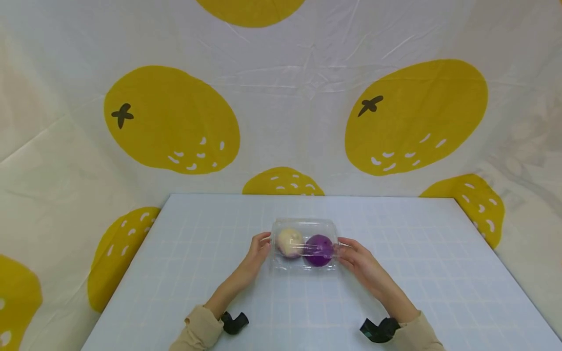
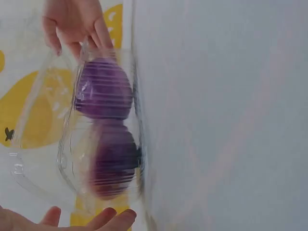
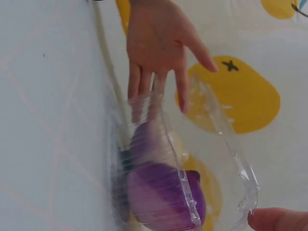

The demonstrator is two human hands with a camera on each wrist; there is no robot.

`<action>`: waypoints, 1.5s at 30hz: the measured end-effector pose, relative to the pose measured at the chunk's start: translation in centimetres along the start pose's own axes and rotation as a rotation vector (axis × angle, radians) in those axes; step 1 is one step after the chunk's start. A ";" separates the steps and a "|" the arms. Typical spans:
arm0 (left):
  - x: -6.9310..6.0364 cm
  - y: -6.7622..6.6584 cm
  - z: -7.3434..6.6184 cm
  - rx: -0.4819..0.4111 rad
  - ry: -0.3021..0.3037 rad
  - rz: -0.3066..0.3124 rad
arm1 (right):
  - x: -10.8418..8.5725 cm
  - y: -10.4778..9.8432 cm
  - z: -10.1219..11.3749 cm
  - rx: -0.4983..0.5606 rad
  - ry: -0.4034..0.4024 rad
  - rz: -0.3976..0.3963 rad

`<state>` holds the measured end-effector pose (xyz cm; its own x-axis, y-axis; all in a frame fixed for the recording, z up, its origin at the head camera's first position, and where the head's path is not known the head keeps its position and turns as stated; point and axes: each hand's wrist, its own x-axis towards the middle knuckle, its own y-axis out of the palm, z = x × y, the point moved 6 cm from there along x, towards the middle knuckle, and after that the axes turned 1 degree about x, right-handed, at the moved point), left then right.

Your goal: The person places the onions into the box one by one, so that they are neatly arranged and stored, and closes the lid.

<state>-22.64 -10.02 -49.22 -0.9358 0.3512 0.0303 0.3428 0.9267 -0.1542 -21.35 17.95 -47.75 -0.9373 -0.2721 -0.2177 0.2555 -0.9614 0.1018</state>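
A clear plastic clamshell box (image 1: 303, 224) sits on the table, with two round vegetable-like things inside. The left one (image 1: 290, 242) is cream with purple low down; the right one (image 1: 319, 251) is deep purple. Both wrist views show the lid (image 3: 236, 159) tilted up from the base. My left hand (image 1: 256, 256) is at the box's left end, fingers straight and its fingertips at the wall in the right wrist view. At the other end, my right hand (image 1: 362, 263) touches the box with extended fingers, its thumb (image 3: 279, 220) at the lid's edge.
The white table (image 1: 197, 273) bears a faint grid. Behind and beside it hangs a pale cloth (image 1: 290, 107) printed with yellow fruit. Black wrist bands (image 1: 234, 322) sit by both beige sleeves (image 1: 199, 329).
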 end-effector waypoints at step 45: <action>-0.9 2.2 3.7 -0.452 -0.203 0.014 | 0.4 0.5 -3.4 0.057 -0.016 0.225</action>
<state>-21.32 -8.79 -53.21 -0.9125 0.3726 -0.1686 0.3148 0.9031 0.2923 -20.84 17.22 -51.11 -0.8617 -0.4788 -0.1682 0.4456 -0.8725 0.2006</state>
